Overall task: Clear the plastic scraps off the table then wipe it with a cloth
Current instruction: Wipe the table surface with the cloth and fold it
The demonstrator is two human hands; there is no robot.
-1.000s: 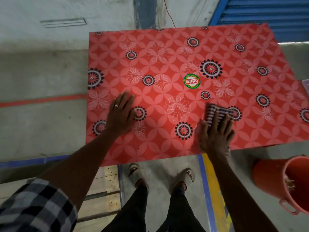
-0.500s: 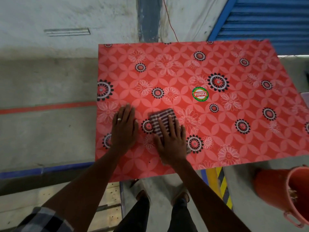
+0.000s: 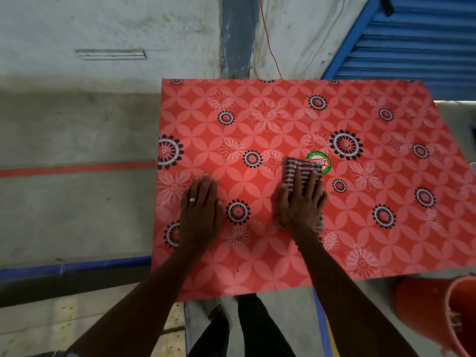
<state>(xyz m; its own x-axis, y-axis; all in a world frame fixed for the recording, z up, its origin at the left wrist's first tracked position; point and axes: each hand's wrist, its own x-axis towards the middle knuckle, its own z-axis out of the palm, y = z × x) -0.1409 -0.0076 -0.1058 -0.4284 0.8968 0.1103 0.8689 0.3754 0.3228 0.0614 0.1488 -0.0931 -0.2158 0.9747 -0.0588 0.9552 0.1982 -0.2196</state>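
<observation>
While wiping, my left hand [image 3: 199, 212] lies flat and empty on the table [image 3: 270, 119], bracing, and my right hand [image 3: 301, 202] presses the striped cloth [image 3: 298, 168] down mid-table with straight fingers. Best to keep pressure even and overlap passes. Round sticker [image 3: 320, 161] touches the cloth's far edge; no scraps visible.

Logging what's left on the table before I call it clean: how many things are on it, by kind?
Striped cloth: 1
Round sticker: 1
Hands on the table, left hand and right hand: 2
Plastic scraps: 0
Total: 4
</observation>
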